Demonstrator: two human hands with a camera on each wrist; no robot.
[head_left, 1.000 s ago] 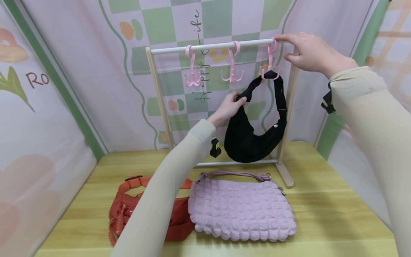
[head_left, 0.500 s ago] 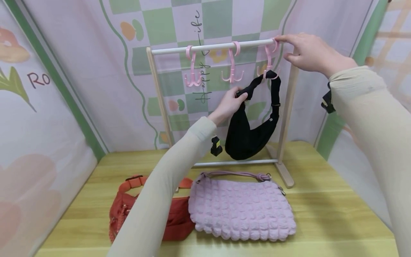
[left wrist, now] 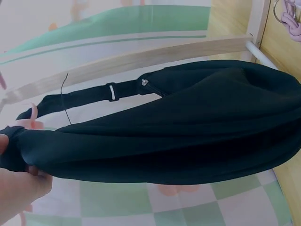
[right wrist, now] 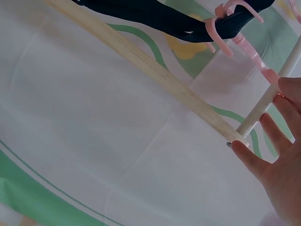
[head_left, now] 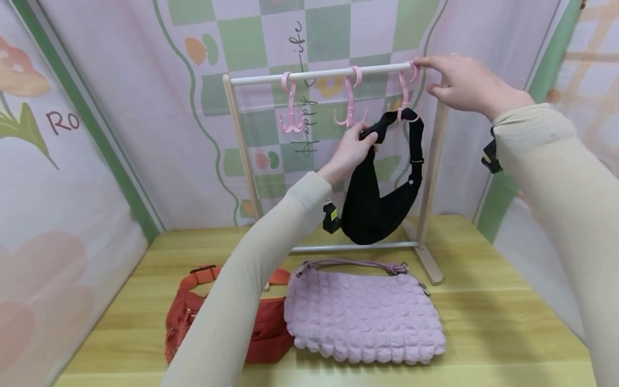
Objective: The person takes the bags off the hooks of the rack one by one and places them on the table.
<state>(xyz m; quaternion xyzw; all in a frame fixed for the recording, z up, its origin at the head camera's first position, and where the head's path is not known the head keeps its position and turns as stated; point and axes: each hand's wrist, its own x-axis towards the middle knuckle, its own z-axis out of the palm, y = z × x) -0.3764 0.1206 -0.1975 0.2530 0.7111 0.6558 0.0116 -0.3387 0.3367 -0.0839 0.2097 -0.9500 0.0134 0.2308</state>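
A black crescent-shaped shoulder bag [head_left: 368, 215] hangs by its strap from the right-hand pink hook [head_left: 404, 88] on the rack. In the head view my left hand [head_left: 349, 151] pinches the bag's left end, where the strap joins the body. The left wrist view shows the bag body [left wrist: 188, 127] stretching away from that grip, with a buckle [left wrist: 112, 92] on the strap. My right hand [head_left: 469, 83] reaches to the top of the rack's right end. Its spread fingers [right wrist: 251, 160] rest at the white rail [right wrist: 256, 113], close to the hook's upper curve.
Two more pink hooks, a left one [head_left: 292, 107] and a middle one [head_left: 350, 99], hang on the rail. A lilac puffy handbag [head_left: 362, 317] lies on the wooden table [head_left: 503, 322] before the rack. Beside it, a red waist bag [head_left: 271, 333] is partly hidden by my left sleeve.
The bag's right side has swung leftward and the hook's lower prongs have turned. My left hand has moved slightly up and right with the bag's end. The right hand stays at the rail.
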